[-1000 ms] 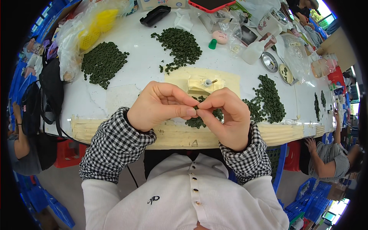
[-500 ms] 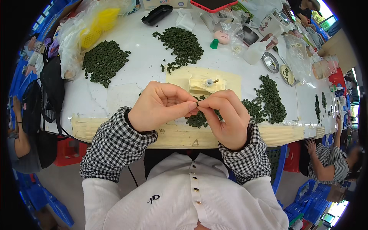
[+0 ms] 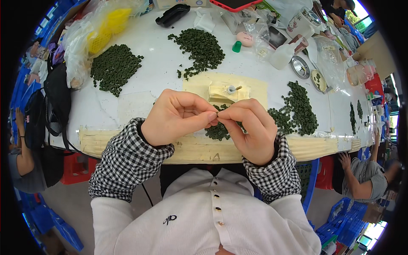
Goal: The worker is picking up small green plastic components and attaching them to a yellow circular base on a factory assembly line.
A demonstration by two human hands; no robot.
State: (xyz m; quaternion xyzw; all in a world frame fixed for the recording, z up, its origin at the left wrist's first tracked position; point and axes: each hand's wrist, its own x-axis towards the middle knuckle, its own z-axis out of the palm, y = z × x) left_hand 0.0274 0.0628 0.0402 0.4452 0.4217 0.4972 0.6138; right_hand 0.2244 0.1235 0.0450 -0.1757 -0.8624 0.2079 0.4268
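Observation:
My left hand (image 3: 174,117) and my right hand (image 3: 251,127) meet fingertip to fingertip over the near part of the table. Between them they pinch a small dark green piece (image 3: 218,114), mostly covered by the fingers. It resembles the little ring-like pieces in the pile (image 3: 218,131) below, which my hands partly hide. Just beyond my fingers stands a cream-taped block (image 3: 219,92) with a short thin pin (image 3: 238,88) sticking out of a pale round holder. More green pieces lie in a heap (image 3: 302,108) to the right of my right hand.
Two more green heaps lie farther off, one left (image 3: 114,70), one centre (image 3: 202,49). Plastic bags (image 3: 78,51), a black tray (image 3: 173,16), a white bottle (image 3: 282,57) and round metal tins (image 3: 300,67) crowd the edges. A padded strip (image 3: 191,151) lines the near edge. Other people sit at both sides.
Both hands stay nearly in place, still pinching the small piece, with only slight finger movement. The whole view has shifted very slightly.

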